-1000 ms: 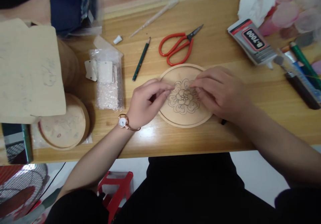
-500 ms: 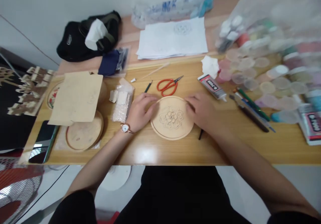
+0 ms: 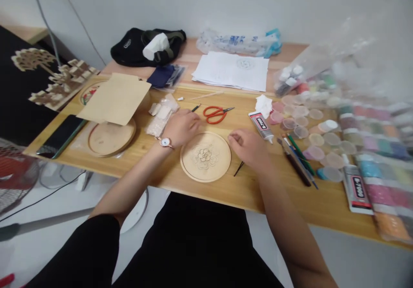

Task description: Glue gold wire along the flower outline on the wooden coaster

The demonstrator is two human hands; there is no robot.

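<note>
A round wooden plate (image 3: 205, 171) with a raised flower outline lies flat near the table's front edge. Over its upper left rim is my left hand (image 3: 183, 126), fingers curled and pressed together near a dark pencil (image 3: 195, 107); what it may hold is hidden. My right hand (image 3: 247, 145) is beside the plate's right rim, fingers curled in; I cannot make out anything in them. A thin black tool (image 3: 238, 168) lies below that hand. Scissors with red handles (image 3: 214, 114) rest just behind the plate.
Left: a phone (image 3: 61, 136), cardboard (image 3: 114, 98) over a round wooden tray (image 3: 111, 144), and a bag of pale pieces (image 3: 159, 122). Behind: papers (image 3: 230, 70) and a black pouch (image 3: 132, 47). Right: glue tubes (image 3: 262, 126), brushes (image 3: 295, 161), small pots (image 3: 314, 139).
The view has shifted and tilted. My hands have come off the plate's sides; the left is now over its upper left rim, and the right sits slightly apart from it with curled fingers.
</note>
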